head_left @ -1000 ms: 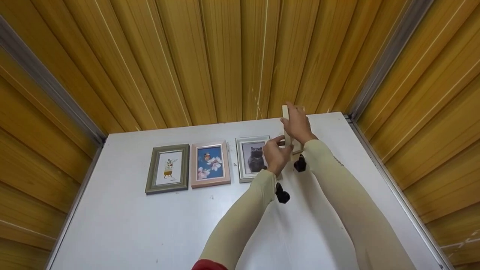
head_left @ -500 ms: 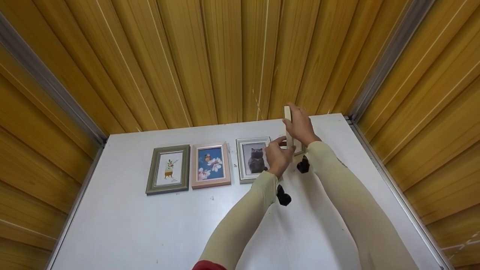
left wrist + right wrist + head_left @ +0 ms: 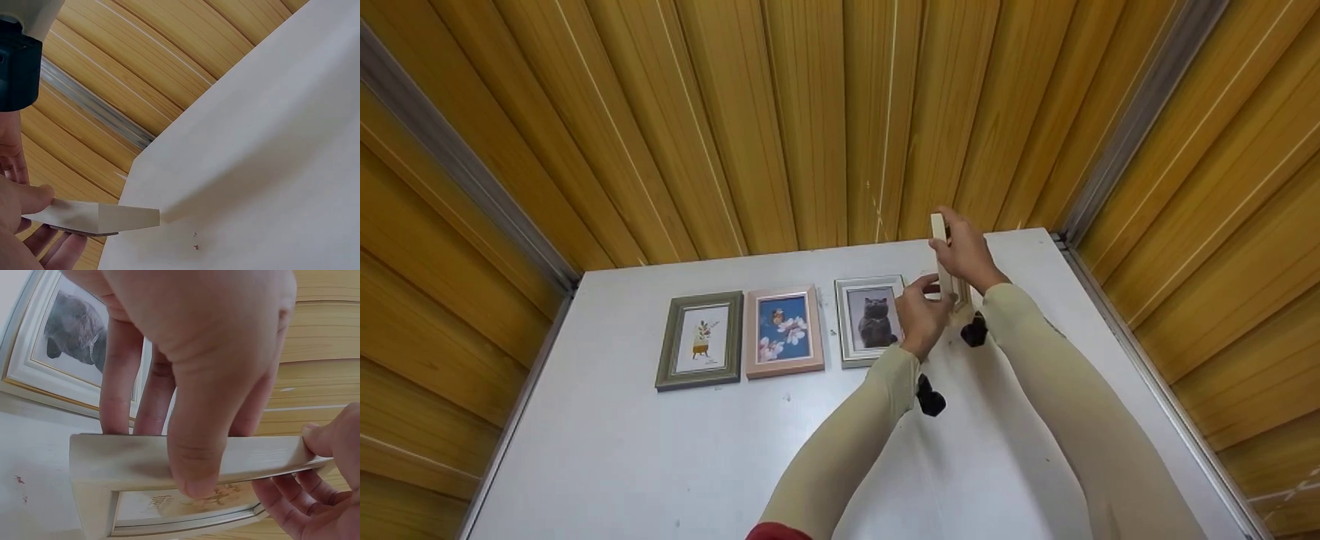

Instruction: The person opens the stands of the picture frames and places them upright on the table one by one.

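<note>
Both hands hold a cream picture frame (image 3: pixel 940 247), turned edge-on in the head view and close in front of the white wall board. My left hand (image 3: pixel 922 313) grips its lower end, thumb over the edge (image 3: pixel 121 455) and fingers behind. Higher up, my right hand (image 3: pixel 969 253) pinches the frame near its upper end; in the right wrist view that hand (image 3: pixel 337 467) has its thumb on the edge and fingers on the glazed side. Part of a brownish picture (image 3: pixel 219 496) shows under the glass. Seen from the left wrist, one frame corner (image 3: pixel 129 218) points toward the board.
On the white board (image 3: pixel 720 450) hang a green frame (image 3: pixel 662 341), a pink frame (image 3: pixel 815 330) with a bird picture, and a silver frame (image 3: pixel 841 322) with a cat picture. Small reddish marks (image 3: pixel 196 247) dot the board. Wood-patterned panels (image 3: pixel 735 112) surround it.
Both hands and the cream frame have shifted slightly right in the head view. The frame has turned a little, showing more of its inner side. The hanging frames stay on the board.
</note>
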`<control>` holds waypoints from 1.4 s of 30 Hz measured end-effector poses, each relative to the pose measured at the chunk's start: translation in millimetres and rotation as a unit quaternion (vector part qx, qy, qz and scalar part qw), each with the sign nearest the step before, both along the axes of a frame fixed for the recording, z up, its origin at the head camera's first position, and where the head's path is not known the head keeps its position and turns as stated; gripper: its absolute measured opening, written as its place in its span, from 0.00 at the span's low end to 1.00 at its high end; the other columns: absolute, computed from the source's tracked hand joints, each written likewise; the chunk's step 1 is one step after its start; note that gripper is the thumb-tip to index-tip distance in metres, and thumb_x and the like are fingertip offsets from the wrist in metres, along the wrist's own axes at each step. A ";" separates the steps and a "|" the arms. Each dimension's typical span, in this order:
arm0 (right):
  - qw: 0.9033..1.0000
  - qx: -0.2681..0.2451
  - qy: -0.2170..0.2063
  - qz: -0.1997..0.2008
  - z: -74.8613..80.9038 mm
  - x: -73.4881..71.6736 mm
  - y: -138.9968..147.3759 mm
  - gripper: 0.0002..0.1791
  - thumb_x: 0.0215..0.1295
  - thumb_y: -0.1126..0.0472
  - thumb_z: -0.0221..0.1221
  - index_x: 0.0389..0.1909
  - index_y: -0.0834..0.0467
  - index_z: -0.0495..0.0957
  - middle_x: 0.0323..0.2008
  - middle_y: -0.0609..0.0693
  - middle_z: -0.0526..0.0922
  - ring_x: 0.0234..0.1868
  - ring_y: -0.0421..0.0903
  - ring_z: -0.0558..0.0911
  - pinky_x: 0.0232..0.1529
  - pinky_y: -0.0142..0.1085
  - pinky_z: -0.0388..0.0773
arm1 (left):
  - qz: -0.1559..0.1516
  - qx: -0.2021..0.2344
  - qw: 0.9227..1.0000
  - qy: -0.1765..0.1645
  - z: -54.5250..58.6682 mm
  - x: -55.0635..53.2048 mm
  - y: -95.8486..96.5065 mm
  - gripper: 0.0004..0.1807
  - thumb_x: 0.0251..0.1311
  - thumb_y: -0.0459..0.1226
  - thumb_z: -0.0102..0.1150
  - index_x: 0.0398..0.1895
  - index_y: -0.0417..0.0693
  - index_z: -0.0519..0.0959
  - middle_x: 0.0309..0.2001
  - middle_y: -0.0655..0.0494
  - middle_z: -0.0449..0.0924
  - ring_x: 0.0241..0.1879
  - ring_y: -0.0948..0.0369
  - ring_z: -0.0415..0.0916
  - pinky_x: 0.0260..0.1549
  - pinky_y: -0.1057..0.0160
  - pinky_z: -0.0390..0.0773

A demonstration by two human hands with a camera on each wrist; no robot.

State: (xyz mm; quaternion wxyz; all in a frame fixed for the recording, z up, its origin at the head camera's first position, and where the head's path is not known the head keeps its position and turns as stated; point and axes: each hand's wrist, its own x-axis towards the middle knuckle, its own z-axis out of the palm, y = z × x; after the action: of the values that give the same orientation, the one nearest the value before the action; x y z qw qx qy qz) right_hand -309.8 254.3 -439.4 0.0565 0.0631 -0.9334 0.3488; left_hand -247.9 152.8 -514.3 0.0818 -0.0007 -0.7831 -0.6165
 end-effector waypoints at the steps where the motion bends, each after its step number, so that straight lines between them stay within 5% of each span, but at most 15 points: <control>1: 1.000 -0.002 0.002 0.003 0.6 0.2 1.5 0.34 0.75 0.64 0.57 0.78 0.58 0.58 0.59 0.66 0.75 0.53 0.60 0.79 0.54 0.58 0.78 | -0.007 0.005 1.000 0.002 0.2 0.6 0.1 0.18 0.55 0.31 0.74 0.51 0.46 0.87 0.40 0.52 0.89 0.33 0.63 0.87 0.28 0.67 0.83; 16: 0.997 -0.054 0.008 0.055 4.9 2.2 24.6 0.30 0.74 0.67 0.58 0.74 0.52 0.66 0.55 0.65 0.79 0.50 0.60 0.80 0.48 0.57 0.80 | -0.131 0.054 0.990 0.018 -5.1 6.2 -7.2 0.29 0.59 0.20 0.64 0.64 0.43 0.79 0.52 0.50 0.86 0.43 0.59 0.87 0.35 0.68 0.84; 27: 0.994 -0.087 -0.002 0.069 5.4 8.0 35.4 0.30 0.73 0.66 0.60 0.74 0.48 0.67 0.57 0.65 0.78 0.50 0.61 0.80 0.51 0.62 0.79 | -0.132 0.049 0.988 0.062 -13.0 8.8 -12.3 0.27 0.58 0.24 0.71 0.62 0.42 0.81 0.54 0.43 0.85 0.46 0.51 0.88 0.36 0.71 0.82; 42: 0.991 -0.104 0.003 0.085 -4.4 11.2 44.2 0.30 0.72 0.68 0.60 0.73 0.52 0.69 0.54 0.62 0.81 0.46 0.58 0.82 0.48 0.55 0.81 | -0.154 0.068 0.986 0.012 -24.2 13.5 -13.2 0.26 0.57 0.28 0.73 0.61 0.47 0.83 0.56 0.54 0.86 0.44 0.63 0.87 0.41 0.70 0.83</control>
State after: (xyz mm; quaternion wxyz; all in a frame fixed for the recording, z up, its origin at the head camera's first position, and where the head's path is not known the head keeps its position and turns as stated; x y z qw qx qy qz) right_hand -298.6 298.4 -443.8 0.0354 0.1371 -0.8831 0.4472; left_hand -234.4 139.6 -538.5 -0.0053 -0.1233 -0.7291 -0.6732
